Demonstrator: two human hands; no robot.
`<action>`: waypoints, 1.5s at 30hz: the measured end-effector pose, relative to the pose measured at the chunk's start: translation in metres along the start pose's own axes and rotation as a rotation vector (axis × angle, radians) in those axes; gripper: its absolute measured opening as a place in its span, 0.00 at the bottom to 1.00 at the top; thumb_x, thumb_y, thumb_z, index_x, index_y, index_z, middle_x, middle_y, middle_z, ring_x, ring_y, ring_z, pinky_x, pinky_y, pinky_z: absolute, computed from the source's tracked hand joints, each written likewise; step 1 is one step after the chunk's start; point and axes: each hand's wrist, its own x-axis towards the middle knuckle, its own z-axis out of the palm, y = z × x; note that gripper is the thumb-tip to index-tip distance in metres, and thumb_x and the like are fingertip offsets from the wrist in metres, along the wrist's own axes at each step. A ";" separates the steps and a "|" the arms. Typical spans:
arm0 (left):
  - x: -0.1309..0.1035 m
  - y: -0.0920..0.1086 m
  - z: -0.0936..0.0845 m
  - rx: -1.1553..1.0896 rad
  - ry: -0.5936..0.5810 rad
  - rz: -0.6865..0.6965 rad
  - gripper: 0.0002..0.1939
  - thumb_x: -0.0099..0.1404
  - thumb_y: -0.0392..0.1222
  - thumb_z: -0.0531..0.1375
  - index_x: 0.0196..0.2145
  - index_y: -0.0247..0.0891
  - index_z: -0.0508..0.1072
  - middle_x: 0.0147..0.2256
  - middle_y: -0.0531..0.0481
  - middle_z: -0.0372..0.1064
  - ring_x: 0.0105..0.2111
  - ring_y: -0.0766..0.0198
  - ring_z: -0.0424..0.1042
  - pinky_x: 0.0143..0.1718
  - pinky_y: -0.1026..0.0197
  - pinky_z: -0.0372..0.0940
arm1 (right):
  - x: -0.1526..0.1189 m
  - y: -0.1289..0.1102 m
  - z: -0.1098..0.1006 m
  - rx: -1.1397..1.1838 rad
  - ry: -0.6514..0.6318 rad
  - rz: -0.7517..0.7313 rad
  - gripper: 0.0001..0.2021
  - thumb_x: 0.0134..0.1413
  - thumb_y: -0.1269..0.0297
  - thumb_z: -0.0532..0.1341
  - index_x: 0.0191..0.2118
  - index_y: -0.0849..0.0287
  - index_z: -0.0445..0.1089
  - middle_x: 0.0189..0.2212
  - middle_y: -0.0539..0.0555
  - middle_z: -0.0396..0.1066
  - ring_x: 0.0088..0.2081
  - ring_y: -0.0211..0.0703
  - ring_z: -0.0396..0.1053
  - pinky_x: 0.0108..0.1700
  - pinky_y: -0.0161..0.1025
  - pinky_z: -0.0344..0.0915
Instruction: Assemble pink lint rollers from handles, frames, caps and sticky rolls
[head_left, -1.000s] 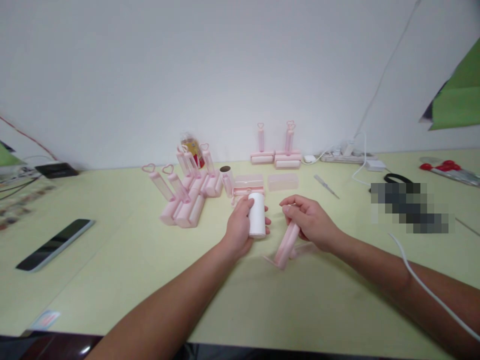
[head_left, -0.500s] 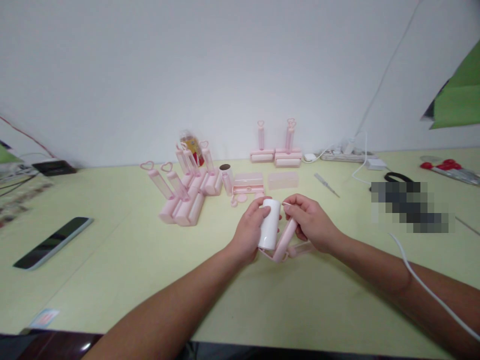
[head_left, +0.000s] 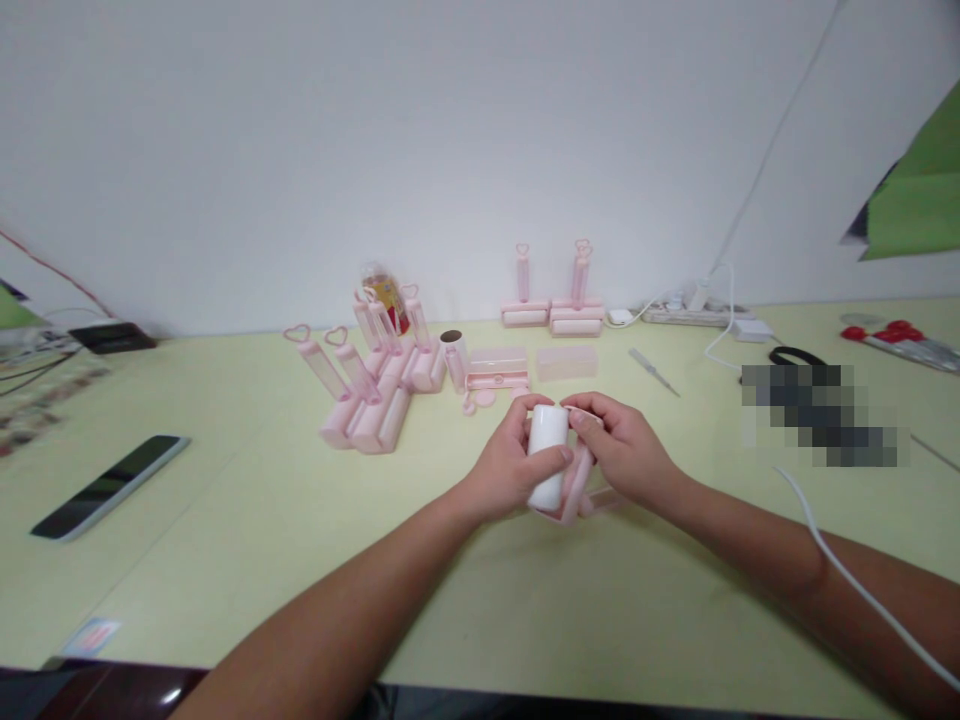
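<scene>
My left hand (head_left: 514, 460) is closed round a white lint roll (head_left: 548, 430), its thumb lying across the front. Against the roll's right side, my right hand (head_left: 622, 445) grips a pink lint roller frame (head_left: 577, 480), whose clear pink handle (head_left: 602, 500) points right, just above the table. Beyond my hands lie an opened pink roller case (head_left: 497, 381), small round pink parts (head_left: 485, 398) and a clear pink cover (head_left: 566, 362). Another white roll (head_left: 453, 345) stands upright by a loose handle piece. My right fingertips are partly hidden behind the frame.
Several pink lint rollers (head_left: 367, 415) with heart-topped handles stand at the left; more (head_left: 576, 318) are by the wall. A phone (head_left: 112, 485) lies far left. A screwdriver (head_left: 654, 372), a power strip (head_left: 686, 314), a white cable (head_left: 832, 550) and red-handled scissors (head_left: 896, 332) are on the right.
The white roll has moved slightly right, closer against the pink frame. My left thumb has slid across the roll's front, toward the frame.
</scene>
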 end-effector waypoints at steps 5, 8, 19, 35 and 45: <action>-0.004 0.008 -0.002 0.142 -0.027 0.055 0.24 0.59 0.40 0.62 0.51 0.42 0.57 0.36 0.54 0.62 0.34 0.65 0.65 0.33 0.64 0.62 | -0.003 -0.002 0.000 -0.081 0.002 -0.068 0.14 0.63 0.56 0.55 0.44 0.57 0.72 0.37 0.53 0.75 0.36 0.45 0.70 0.39 0.39 0.64; -0.005 0.013 -0.003 0.207 -0.057 0.052 0.24 0.60 0.39 0.60 0.51 0.41 0.57 0.37 0.53 0.61 0.35 0.63 0.64 0.35 0.63 0.62 | -0.001 -0.003 0.000 -0.092 -0.011 -0.067 0.14 0.63 0.56 0.54 0.44 0.57 0.72 0.37 0.53 0.75 0.38 0.46 0.70 0.40 0.40 0.65; 0.000 0.020 -0.010 0.420 -0.116 0.060 0.22 0.61 0.40 0.58 0.52 0.39 0.58 0.39 0.51 0.62 0.37 0.60 0.65 0.36 0.60 0.62 | 0.008 0.000 0.001 0.136 -0.093 0.023 0.15 0.60 0.54 0.58 0.45 0.56 0.75 0.42 0.53 0.77 0.42 0.47 0.72 0.44 0.41 0.68; -0.019 0.008 -0.001 0.372 0.100 0.285 0.33 0.66 0.49 0.58 0.64 0.41 0.50 0.51 0.43 0.63 0.44 0.55 0.66 0.47 0.56 0.61 | -0.004 -0.008 -0.003 0.327 0.052 -0.060 0.16 0.56 0.52 0.64 0.46 0.56 0.71 0.39 0.55 0.74 0.38 0.43 0.72 0.41 0.40 0.71; -0.016 0.002 -0.009 0.528 0.031 0.350 0.31 0.67 0.49 0.56 0.62 0.39 0.48 0.46 0.44 0.63 0.41 0.57 0.65 0.43 0.55 0.61 | -0.013 -0.003 0.005 0.356 -0.026 -0.068 0.17 0.61 0.53 0.61 0.49 0.58 0.69 0.33 0.51 0.71 0.31 0.37 0.68 0.33 0.35 0.69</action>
